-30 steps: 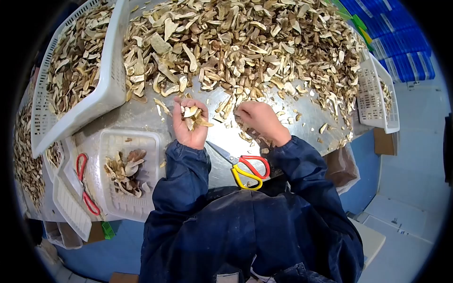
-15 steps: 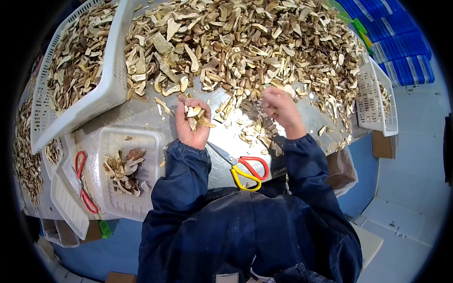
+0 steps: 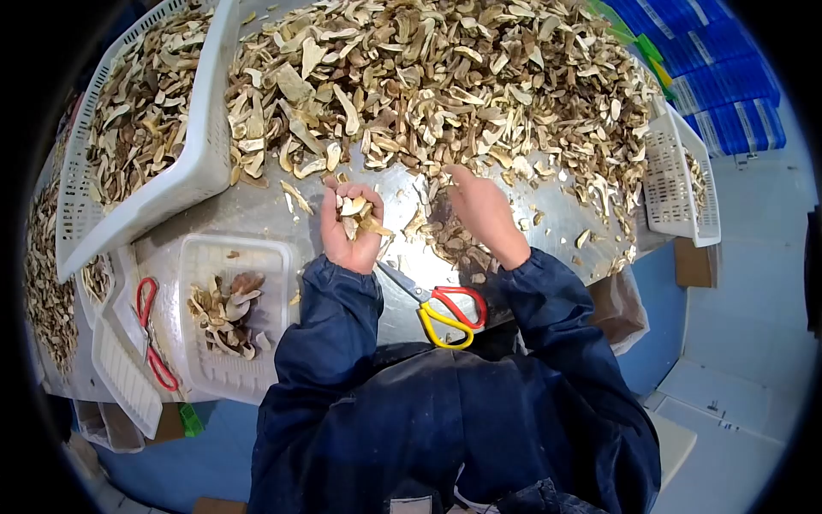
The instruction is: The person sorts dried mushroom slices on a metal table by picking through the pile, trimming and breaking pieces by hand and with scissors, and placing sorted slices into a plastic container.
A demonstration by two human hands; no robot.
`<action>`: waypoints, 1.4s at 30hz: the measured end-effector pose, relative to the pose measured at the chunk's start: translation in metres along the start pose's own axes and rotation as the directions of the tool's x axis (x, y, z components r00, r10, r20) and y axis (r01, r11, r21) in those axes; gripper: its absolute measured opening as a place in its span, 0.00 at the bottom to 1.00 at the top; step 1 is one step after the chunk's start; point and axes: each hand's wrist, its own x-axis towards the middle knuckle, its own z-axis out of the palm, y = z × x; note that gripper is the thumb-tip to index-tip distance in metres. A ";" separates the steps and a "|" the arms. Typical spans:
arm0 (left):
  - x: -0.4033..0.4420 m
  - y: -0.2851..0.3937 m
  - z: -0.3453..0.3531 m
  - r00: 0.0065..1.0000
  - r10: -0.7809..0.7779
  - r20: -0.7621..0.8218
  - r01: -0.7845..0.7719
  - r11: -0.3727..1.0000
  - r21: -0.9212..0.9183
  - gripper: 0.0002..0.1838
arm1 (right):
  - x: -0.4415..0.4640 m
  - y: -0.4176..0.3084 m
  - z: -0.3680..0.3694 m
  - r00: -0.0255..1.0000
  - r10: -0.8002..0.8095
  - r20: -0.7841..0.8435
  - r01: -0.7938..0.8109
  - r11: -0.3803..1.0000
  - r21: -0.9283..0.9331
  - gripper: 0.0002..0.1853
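Observation:
My left hand (image 3: 352, 244), palm up, is closed around several dried mushroom slices (image 3: 354, 207), pale and brown. To its right, my right hand (image 3: 486, 212) is over the small loose slices on the metal tabletop (image 3: 396, 182), back of the hand upward. Its index finger stretches toward the near edge of the big mushroom pile (image 3: 445, 77); the other fingers are mostly hidden, and I see nothing held. Between my forearms lie scissors (image 3: 435, 307) with one red and one yellow handle, their blades pointing up-left.
At left stands a white plastic basket (image 3: 218, 103) full of slices. Below it, a clear tray (image 3: 272, 257) holds a few mushroom pieces, beside red-handled scissors (image 3: 147, 330). A smaller white basket (image 3: 672, 184) is at the right edge, with blue packs (image 3: 728, 86) behind.
My right hand has moved left over the loose slices, and its index finger has straightened from a curled shape. My left hand stays nearly where it was, still holding its slices.

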 end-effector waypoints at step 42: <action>0.002 -0.004 -0.009 0.997 -0.048 -0.056 0.047 0.999 -0.028 0.09 | 0.020 0.054 -0.016 0.945 0.135 0.299 -0.319 0.170 0.932 0.05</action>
